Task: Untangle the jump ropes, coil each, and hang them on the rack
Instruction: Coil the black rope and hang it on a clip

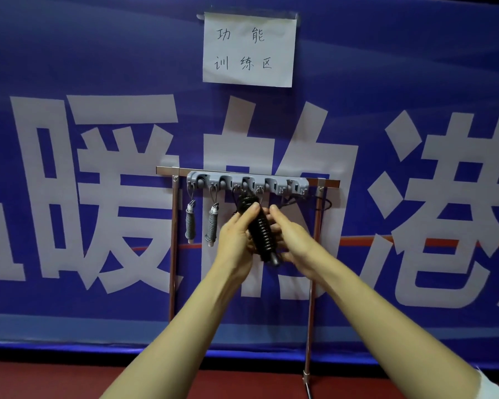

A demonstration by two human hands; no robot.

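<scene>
Both left hand (235, 237) and right hand (293, 240) grip the black coiled rope (262, 233); seat its top loop on the rack (234, 180) before releasing.

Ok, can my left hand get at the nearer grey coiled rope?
Probably yes: the nearer grey coiled rope hangs unobstructed just beside the left hand, though that hand grips the black coiled rope.

A wide blue fabric banner (98, 53) covers the whole wall ahead, printed with huge pale grey Chinese characters (23, 182). A thin orange-red stripe (357, 239) runs across it at mid-height. High up, a white paper sheet (248, 48) with handwritten characters is taped on. Under the banner's hem there's a dark shadowed strip, then a smooth dark red floor (55, 381).
</scene>
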